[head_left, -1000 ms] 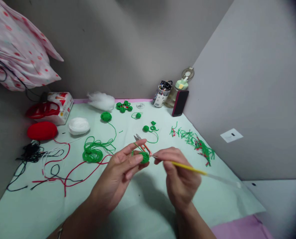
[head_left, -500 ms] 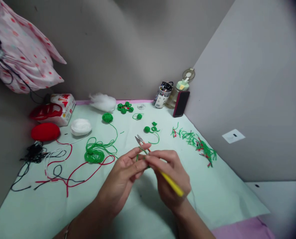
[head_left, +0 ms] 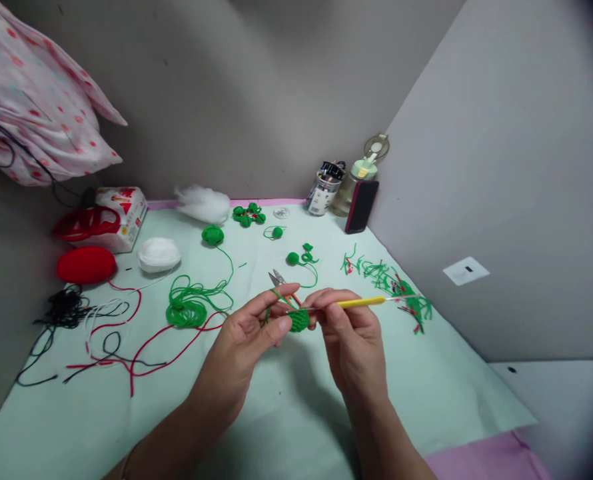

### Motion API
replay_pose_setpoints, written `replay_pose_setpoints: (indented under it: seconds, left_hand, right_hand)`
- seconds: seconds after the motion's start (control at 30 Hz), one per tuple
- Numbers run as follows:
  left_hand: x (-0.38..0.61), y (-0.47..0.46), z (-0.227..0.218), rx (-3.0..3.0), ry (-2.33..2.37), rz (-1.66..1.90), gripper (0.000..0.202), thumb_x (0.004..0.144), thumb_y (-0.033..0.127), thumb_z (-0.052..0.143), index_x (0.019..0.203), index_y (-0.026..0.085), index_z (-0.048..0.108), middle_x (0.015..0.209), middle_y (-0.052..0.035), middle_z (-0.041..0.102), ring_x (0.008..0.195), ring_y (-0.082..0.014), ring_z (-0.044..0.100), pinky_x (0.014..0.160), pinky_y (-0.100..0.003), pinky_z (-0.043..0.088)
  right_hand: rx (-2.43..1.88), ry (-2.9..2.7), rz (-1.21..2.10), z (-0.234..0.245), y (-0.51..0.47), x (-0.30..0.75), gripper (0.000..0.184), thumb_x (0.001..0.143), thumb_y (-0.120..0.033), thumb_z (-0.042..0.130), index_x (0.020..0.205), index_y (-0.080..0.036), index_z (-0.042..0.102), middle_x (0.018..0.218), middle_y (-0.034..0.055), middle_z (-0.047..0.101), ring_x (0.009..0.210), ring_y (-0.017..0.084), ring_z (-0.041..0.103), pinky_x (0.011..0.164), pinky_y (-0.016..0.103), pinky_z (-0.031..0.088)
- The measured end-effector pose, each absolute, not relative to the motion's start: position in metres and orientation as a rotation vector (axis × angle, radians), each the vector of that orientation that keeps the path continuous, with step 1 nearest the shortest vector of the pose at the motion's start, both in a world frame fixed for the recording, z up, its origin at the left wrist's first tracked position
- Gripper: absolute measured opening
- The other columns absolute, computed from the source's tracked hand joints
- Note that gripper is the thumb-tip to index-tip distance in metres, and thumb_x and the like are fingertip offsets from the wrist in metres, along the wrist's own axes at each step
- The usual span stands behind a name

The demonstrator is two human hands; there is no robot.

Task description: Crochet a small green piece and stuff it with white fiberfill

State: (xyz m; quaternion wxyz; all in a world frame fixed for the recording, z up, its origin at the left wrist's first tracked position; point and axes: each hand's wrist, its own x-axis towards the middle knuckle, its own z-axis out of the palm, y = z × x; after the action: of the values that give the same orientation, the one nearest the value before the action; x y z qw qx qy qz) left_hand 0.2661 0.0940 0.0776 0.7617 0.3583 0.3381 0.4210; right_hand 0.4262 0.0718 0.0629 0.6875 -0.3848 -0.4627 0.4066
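Pinched in my left hand (head_left: 244, 340) is a small green crochet piece (head_left: 299, 321), with green yarn running over the raised index finger. My right hand (head_left: 354, 337) grips a crochet hook (head_left: 361, 303) by its yellow handle; the hook lies nearly level and its metal tip meets the top of the green piece. Just behind the fingers, thread snips (head_left: 277, 277) lie partly hidden by my left hand. To the left is a loose coil of green yarn (head_left: 189, 312).
Red yarn (head_left: 86, 265), white yarn (head_left: 159, 255), a green ball (head_left: 212, 235) and fibre stuffing (head_left: 204, 205) sit at the back left. Finished green pieces (head_left: 249, 215) lie behind. Yarn scraps (head_left: 391, 283), a phone (head_left: 362, 207), a bottle (head_left: 346, 193) and a pen cup (head_left: 321, 193) stand or lie right.
My right hand has turned, so the hook has swung from slanting down toward me to nearly level, pointing left. The green crochet piece now shows between my hands.
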Motion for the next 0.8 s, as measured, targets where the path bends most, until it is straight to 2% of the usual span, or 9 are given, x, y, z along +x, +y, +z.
replay_pose_setpoints:
  seconds: [0.13, 0.33, 0.43, 0.5, 0.57, 0.63, 0.7, 0.8]
  left_hand:
    - [0.264, 0.097, 0.08, 0.757, 0.725, 0.932, 0.034, 0.085, 0.029, 0.086, 0.119, 0.033, 0.082, 0.091, 0.0006, 0.064, 0.09, -0.0152, 0.056, 0.09, -0.028, 0.043]
    - [0.266, 0.094, 0.077, 0.763, 0.693, 0.912, 0.046, 0.087, 0.03, 0.086, 0.131, 0.034, 0.075, 0.095, 0.001, 0.068, 0.092, -0.0153, 0.059, 0.093, -0.03, 0.044]
    - [0.268, 0.093, 0.078, 0.749, 0.704, 0.895, 0.062, 0.087, 0.029, 0.086, 0.145, 0.033, 0.065, 0.095, -0.0003, 0.071, 0.086, -0.0145, 0.058, 0.081, -0.026, 0.044]
    - [0.268, 0.094, 0.08, 0.718, 0.718, 0.864, 0.068, 0.086, 0.029, 0.086, 0.149, 0.031, 0.061, 0.091, -0.0001, 0.071, 0.072, -0.0109, 0.05, 0.066, -0.022, 0.039]
    - [0.265, 0.095, 0.082, 0.667, 0.696, 0.829, 0.068, 0.084, 0.027, 0.086, 0.148, 0.028, 0.063, 0.089, -0.0003, 0.069, 0.062, -0.0078, 0.037, 0.058, -0.02, 0.032]
    - [0.262, 0.097, 0.084, 0.616, 0.648, 0.799, 0.065, 0.082, 0.025, 0.086, 0.145, 0.025, 0.067, 0.092, -0.0023, 0.069, 0.06, -0.0066, 0.031, 0.055, -0.019, 0.027]
    - [0.259, 0.099, 0.084, 0.585, 0.6, 0.769, 0.061, 0.081, 0.023, 0.086, 0.14, 0.024, 0.071, 0.098, -0.0046, 0.069, 0.061, -0.0064, 0.031, 0.053, -0.018, 0.025]
    - [0.257, 0.101, 0.084, 0.587, 0.567, 0.746, 0.054, 0.079, 0.024, 0.086, 0.132, 0.025, 0.077, 0.099, -0.0038, 0.066, 0.063, -0.007, 0.035, 0.054, -0.02, 0.029]
  right_hand:
    - [-0.81, -0.99, 0.984, 0.065, 0.073, 0.427, 0.017, 0.102, -0.032, 0.068, 0.093, -0.023, 0.078, 0.089, 0.0034, 0.076, 0.069, 0.013, 0.066, 0.067, 0.028, 0.057]
    - [-0.838, -1.076, 0.902, 0.061, 0.07, 0.424, 0.014, 0.101, -0.03, 0.068, 0.096, -0.024, 0.08, 0.09, 0.0044, 0.077, 0.073, 0.016, 0.067, 0.067, 0.03, 0.057]
    - [-0.847, -1.145, 0.819, 0.06, 0.068, 0.423, 0.013, 0.1, -0.03, 0.07, 0.097, -0.024, 0.081, 0.09, 0.0058, 0.077, 0.081, 0.018, 0.068, 0.067, 0.031, 0.057]
    - [-0.841, -1.146, 0.831, 0.06, 0.068, 0.423, 0.014, 0.1, -0.03, 0.07, 0.097, -0.024, 0.082, 0.09, 0.0062, 0.076, 0.081, 0.019, 0.068, 0.066, 0.031, 0.057]
    - [-0.822, -1.097, 0.888, 0.061, 0.07, 0.423, 0.014, 0.1, -0.032, 0.07, 0.096, -0.024, 0.081, 0.089, 0.0051, 0.075, 0.073, 0.017, 0.067, 0.064, 0.031, 0.057]
    - [-0.806, -1.032, 0.947, 0.063, 0.072, 0.425, 0.015, 0.099, -0.033, 0.071, 0.093, -0.023, 0.08, 0.085, 0.0033, 0.073, 0.066, 0.015, 0.066, 0.062, 0.03, 0.057]
    - [-0.814, -0.976, 1.006, 0.067, 0.074, 0.427, 0.017, 0.097, -0.036, 0.073, 0.088, -0.022, 0.078, 0.079, 0.0019, 0.071, 0.062, 0.013, 0.064, 0.059, 0.028, 0.055]
    - [-0.851, -0.898, 1.112, 0.069, 0.077, 0.43, 0.022, 0.094, -0.04, 0.076, 0.083, -0.021, 0.074, 0.073, 0.0011, 0.069, 0.055, 0.012, 0.057, 0.052, 0.026, 0.05]
